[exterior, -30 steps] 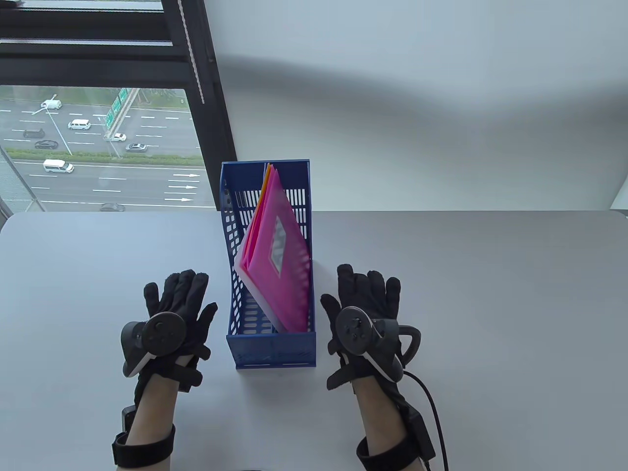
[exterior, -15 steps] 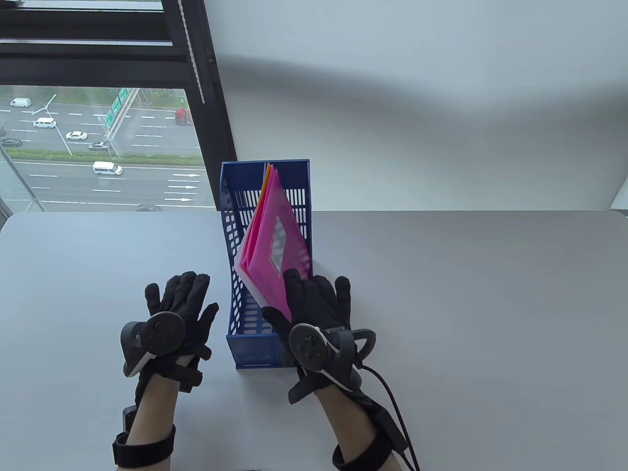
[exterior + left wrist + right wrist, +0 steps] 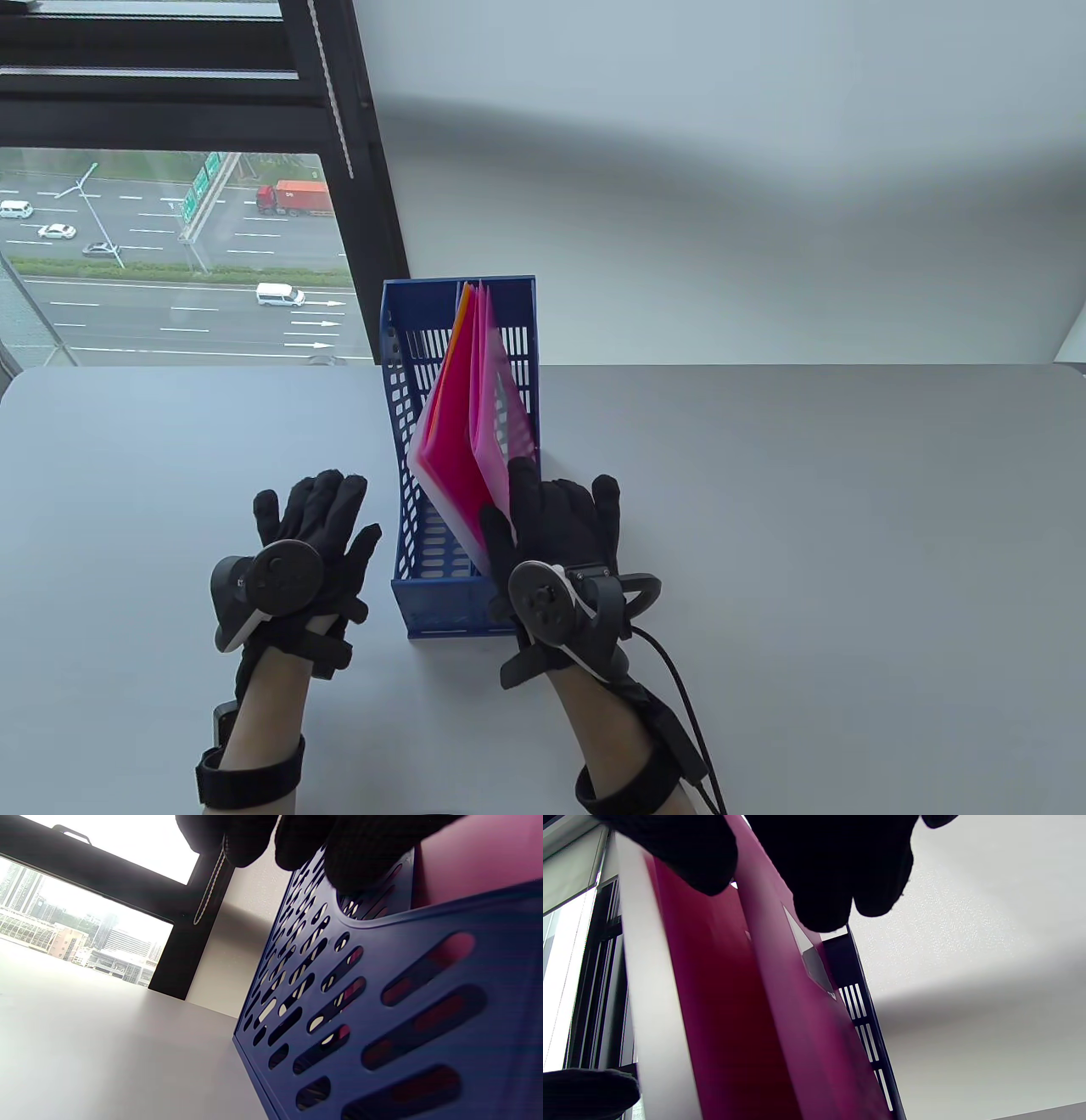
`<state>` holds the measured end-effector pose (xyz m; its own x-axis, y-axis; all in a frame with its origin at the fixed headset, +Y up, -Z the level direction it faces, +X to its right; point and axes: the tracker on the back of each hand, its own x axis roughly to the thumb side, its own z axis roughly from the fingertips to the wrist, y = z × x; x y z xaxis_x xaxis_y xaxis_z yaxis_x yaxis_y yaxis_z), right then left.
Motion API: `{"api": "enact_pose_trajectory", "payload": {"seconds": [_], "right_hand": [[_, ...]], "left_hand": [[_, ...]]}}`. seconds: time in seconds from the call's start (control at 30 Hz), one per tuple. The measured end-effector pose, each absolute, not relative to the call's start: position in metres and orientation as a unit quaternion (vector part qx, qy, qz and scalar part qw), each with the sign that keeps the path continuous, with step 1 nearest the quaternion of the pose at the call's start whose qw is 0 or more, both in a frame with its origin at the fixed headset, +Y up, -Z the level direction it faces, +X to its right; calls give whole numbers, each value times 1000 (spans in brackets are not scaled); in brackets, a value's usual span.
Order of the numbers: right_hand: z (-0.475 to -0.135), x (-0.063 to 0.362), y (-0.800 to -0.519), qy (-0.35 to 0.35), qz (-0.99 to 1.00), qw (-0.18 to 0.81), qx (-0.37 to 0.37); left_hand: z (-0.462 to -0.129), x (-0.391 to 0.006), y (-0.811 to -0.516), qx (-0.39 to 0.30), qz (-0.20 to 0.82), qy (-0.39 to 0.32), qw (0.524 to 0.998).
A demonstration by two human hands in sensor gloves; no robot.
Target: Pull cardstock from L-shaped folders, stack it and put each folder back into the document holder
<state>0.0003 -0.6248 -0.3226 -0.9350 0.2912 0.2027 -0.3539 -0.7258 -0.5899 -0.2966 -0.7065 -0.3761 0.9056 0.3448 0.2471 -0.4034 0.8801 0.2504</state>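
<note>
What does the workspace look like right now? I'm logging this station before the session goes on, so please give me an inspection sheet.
Surface: grey table, bare around the work.
Job's things: blue document holder upright at the centre; pink folders lean inside it, the rightmost folder parted from the rest.
Clutter: nothing seen.
Grips: left hand flat on the table beside the holder, holding nothing; right hand pinches the rightmost folder's near edge.
Cables: black cable runs from the right hand's tracker along the forearm.
Surroundings: window onto a highway at left; white wall behind.

No legible text (road sign blurred).
</note>
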Motion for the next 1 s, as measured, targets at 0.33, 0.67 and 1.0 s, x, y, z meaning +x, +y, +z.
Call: {"api": "enact_pose_trajectory", "payload": {"seconds": [0.33,0.67,1.0], "right_hand": [[-338,6,-632,-245,952,185,19],[-324,17,-614,-335,918,210,33],[-299,27,-586,-407,881,237,45]], "left_hand": [[-376,-298,-707,152,199,-94,964],[-375,-299,-703,161,204,-95,961],[-364,-305,-680,213,233,-99,944]]}}
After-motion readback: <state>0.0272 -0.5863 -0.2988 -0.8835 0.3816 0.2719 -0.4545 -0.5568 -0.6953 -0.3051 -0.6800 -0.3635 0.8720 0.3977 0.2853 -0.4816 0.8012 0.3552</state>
